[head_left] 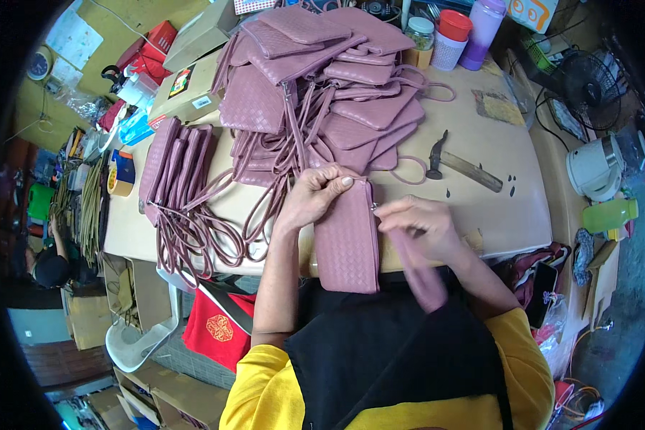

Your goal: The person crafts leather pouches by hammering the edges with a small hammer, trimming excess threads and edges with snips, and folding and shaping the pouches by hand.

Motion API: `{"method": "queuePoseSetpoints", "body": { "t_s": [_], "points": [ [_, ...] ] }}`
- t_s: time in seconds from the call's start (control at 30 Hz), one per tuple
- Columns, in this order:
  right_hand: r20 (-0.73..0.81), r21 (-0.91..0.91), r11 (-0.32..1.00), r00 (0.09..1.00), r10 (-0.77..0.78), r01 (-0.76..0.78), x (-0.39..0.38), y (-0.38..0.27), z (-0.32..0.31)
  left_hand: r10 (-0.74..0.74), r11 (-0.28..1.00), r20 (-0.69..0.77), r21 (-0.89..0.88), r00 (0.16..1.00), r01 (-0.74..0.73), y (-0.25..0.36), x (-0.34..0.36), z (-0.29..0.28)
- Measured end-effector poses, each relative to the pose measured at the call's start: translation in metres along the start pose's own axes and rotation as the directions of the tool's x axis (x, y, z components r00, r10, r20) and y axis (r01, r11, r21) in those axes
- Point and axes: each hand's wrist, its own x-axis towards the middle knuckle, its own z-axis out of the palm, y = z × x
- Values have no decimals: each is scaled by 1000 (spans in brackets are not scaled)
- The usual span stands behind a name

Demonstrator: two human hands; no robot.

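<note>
A mauve woven-textured zip pouch (344, 251) is held upright at the table's near edge. My left hand (315, 193) grips its top corner, thumb on the front near the zipper end. My right hand (416, 218) is closed at the metal zipper pull (374, 206) on the pouch's right edge, with a blurred wrist strap (416, 276) hanging below it. Behind lies a large heap of similar pouches (294, 93) with looped straps. A bundle of stacked pouches (179, 158) with straps draped over the edge sits at the left.
A hammer (466, 170) and small dark bits lie right of the heap. Cups and a tall bottle (484, 32) stand at the back. A tape roll (120, 175) and boxes are at left, a fan (584, 86) at right. Another person (50, 265) is at far left.
</note>
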Motion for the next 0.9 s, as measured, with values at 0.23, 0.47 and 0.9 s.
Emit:
{"method": "queuePoseSetpoints", "body": {
  "t_s": [0.23,0.47,0.9],
  "points": [
    [475,76,985,875,99,-153,-39,0,5,-203,978,-251,-94,947,184,-26,-5,-13],
    [-93,73,792,787,610,-605,-12,40,-53,52,981,-107,193,993,-30,-14,-3,16],
    [-116,323,770,785,609,-550,0,59,31,419,606,-289,795,861,-28,-5,-22,64]
  ]
}}
